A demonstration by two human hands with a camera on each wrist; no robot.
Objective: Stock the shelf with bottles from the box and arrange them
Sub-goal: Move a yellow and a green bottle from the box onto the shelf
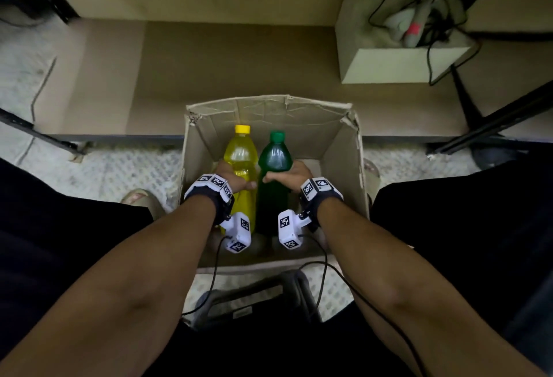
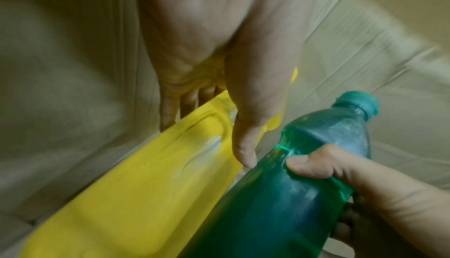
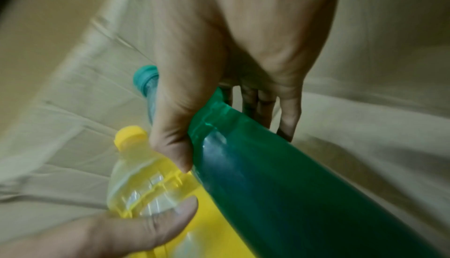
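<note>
1. Dim floor, open brown cardboard box (image 1: 344, 149) against the low tan shelf board's (image 1: 239, 62) front edge.
2. In the box: left hand (image 1: 232, 177) wraps the yellow-capped yellow plastic bottle (image 1: 241, 152); right hand (image 1: 294, 174) wraps the green-capped green plastic bottle (image 1: 275, 155).
3. Risk: bottles touch and could knock together or snag the box's torn far rim.
4. Shelf beyond is open at centre; white box with cables (image 1: 401, 35) fills the right corner.

Dim lighting. Pale textured floor (image 1: 113, 167). Small white box (image 1: 401, 62) holding tangled black cables (image 1: 431, 32) at 1 o'clock.

No legible text; only unreadable square coded markers (image 1: 217, 181) on the wristbands
</note>
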